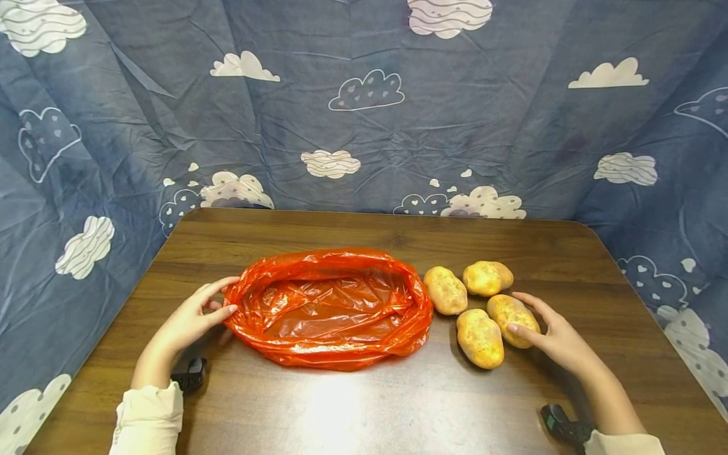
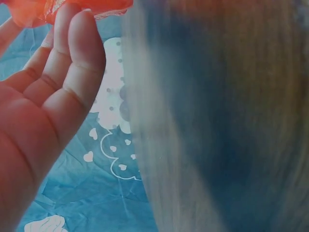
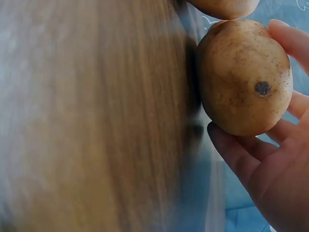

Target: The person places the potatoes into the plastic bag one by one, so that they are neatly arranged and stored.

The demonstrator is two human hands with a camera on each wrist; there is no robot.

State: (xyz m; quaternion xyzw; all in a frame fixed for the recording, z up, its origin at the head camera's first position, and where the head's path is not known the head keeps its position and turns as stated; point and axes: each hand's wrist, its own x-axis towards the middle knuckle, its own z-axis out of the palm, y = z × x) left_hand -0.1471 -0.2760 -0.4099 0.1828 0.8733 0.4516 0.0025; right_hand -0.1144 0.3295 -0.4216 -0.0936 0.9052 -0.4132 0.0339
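Note:
A red plastic bag point(image 1: 335, 351) lies on the table with its mouth spread wide and its rim rolled outward. My left hand point(image 1: 188, 321) is at the bag's left end, thumb and fingertips touching the rim. In the left wrist view, the fingers point(image 2: 79, 72) reach up to the red plastic, fairly straight. Several potatoes sit right of the bag. With thumb and fingers on opposite sides, my right hand point(image 1: 560, 338) grips the rightmost potato point(image 1: 512, 320). That potato point(image 3: 246, 79) shows a dark spot in the right wrist view.
Beside the bag's right end is one potato point(image 1: 445, 291), with another potato point(image 1: 488, 278) behind and a third potato point(image 1: 480, 339) nearer the front. A dark wood table point(image 1: 387, 411) carries everything. Behind it hangs a blue cloud-patterned cloth point(image 1: 364, 139).

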